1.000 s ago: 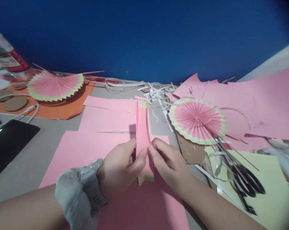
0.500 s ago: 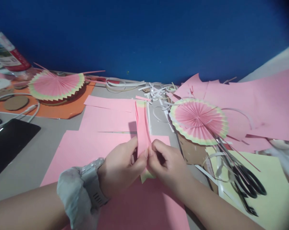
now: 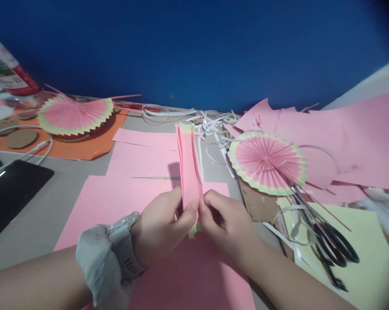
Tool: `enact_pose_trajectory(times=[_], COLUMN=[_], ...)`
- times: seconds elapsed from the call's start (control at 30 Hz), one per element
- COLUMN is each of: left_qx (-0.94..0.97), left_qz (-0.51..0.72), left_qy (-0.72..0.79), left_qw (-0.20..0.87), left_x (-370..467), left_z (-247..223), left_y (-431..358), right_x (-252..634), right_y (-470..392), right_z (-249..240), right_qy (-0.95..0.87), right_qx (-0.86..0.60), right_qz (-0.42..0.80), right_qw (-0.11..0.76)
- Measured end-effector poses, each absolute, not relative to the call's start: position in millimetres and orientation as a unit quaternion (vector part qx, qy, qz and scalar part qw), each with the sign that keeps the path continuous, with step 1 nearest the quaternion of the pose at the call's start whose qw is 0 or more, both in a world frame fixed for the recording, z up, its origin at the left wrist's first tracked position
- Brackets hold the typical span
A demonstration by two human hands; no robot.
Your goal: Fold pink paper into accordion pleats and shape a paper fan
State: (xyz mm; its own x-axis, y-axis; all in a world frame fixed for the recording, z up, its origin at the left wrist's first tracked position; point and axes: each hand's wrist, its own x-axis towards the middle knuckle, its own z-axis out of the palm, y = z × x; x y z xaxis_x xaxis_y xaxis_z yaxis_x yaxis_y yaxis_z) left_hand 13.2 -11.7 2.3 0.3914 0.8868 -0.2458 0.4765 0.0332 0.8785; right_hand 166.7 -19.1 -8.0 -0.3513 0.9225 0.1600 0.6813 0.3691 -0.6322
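A folded pink paper strip (image 3: 191, 168) with yellow-green ends is held lengthwise, pointing away from me, in the middle of the view. My left hand (image 3: 168, 221) is closed on its left side, thumb lying on top. On the other side, my right hand (image 3: 225, 221) pinches the strip's right edge between thumb and finger, touching the left thumb. The fingers under the paper are hidden. Below both hands lie flat pink paper sheets (image 3: 107, 198). A watch (image 3: 126, 245) and a pale fabric band (image 3: 99, 262) are on the left wrist.
Two pleated paper rosettes, pink with yellow-green rims, lie left (image 3: 76, 114) and right (image 3: 262, 163). Black-handled scissors (image 3: 330, 241) rest on yellow paper (image 3: 368, 245). White paper scraps (image 3: 214, 122) lie near the blue wall (image 3: 194, 51). A phone (image 3: 16, 193), orange sheet (image 3: 91, 148) and bottle (image 3: 12, 71) are left.
The folded strip has shifted away from me and slightly left, its far end now higher in view and less of its near end showing. Both hands keep nearly the same place.
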Motion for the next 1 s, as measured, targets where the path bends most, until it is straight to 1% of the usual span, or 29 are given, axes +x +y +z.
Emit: enact_pose_trajectory(times=[0.07, 0.13, 0.2, 0.3, 0.37, 0.47, 0.57, 0.67, 0.9, 1.0], left_qx=[0.672, 0.676, 0.661, 0.610, 0.603, 0.634, 0.648, 0.645, 0.595, 0.629], left_qz=[0.196, 0.198, 0.225, 0.267, 0.253, 0.205, 0.182, 0.178, 0.266, 0.224], left_qy=[0.501, 0.500, 0.505, 0.508, 0.500, 0.495, 0.515, 0.527, 0.494, 0.478], left_qw=[0.508, 0.503, 0.508, 0.547, 0.568, 0.557, 0.530, 0.523, 0.575, 0.571], left_x=[13.4, 13.2, 12.5, 11.5, 11.6, 12.6, 13.7, 14.2, 12.3, 11.1], left_z=[3.6, 4.2, 3.8, 2.9, 3.2, 5.3, 7.1, 7.1, 4.8, 5.3], left_y=[-11.6, -12.0, -12.8, -13.3, -12.8, -11.7, -12.1, -13.9, -12.1, -10.8], right_x=[165.8, 165.0, 164.8, 166.2, 168.1, 169.9, 168.4, 166.2, 170.6, 170.7], right_y=[-20.9, -22.0, -22.1, -21.2, -20.6, -20.2, -20.4, -20.3, -19.0, -18.8], right_z=[-6.8, -5.4, -4.3, -3.5, -3.5, -4.0, -3.8, -2.8, -4.4, -4.5], right_qy=[-0.810, -0.813, -0.800, -0.781, -0.771, -0.756, -0.755, -0.756, -0.747, -0.742], right_qx=[-0.496, -0.492, -0.506, -0.515, -0.513, -0.519, -0.531, -0.541, -0.520, -0.521], right_qz=[0.184, 0.172, 0.194, 0.242, 0.271, 0.299, 0.291, 0.268, 0.320, 0.321], right_qw=[0.254, 0.258, 0.259, 0.258, 0.264, 0.263, 0.250, 0.255, 0.264, 0.273])
